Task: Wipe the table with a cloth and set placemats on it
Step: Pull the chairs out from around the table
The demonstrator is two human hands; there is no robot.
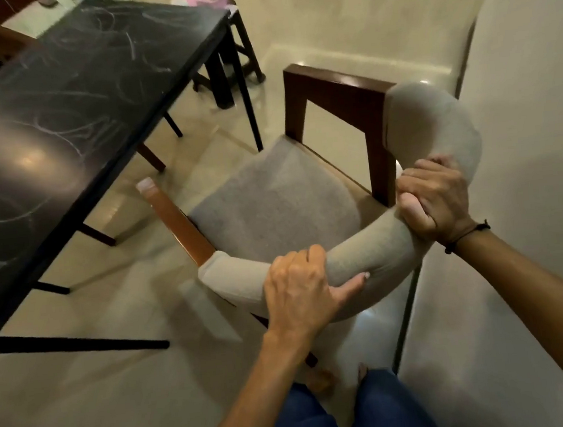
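Head view: your left hand (297, 287) and right hand (431, 199) each curl their fingers round the padded curved backrest of the armchair (272, 200), thumbs pressed into the fabric. The black table (55, 97), streaked with pale marks, stands just beside the chair, to your left.

Padded armchair (271, 197), dark stool (243, 45)

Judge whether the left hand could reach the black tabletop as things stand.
Probably yes: nothing lies between the left hand and the black tabletop, but it grips the chair's padded backrest and must let go first.
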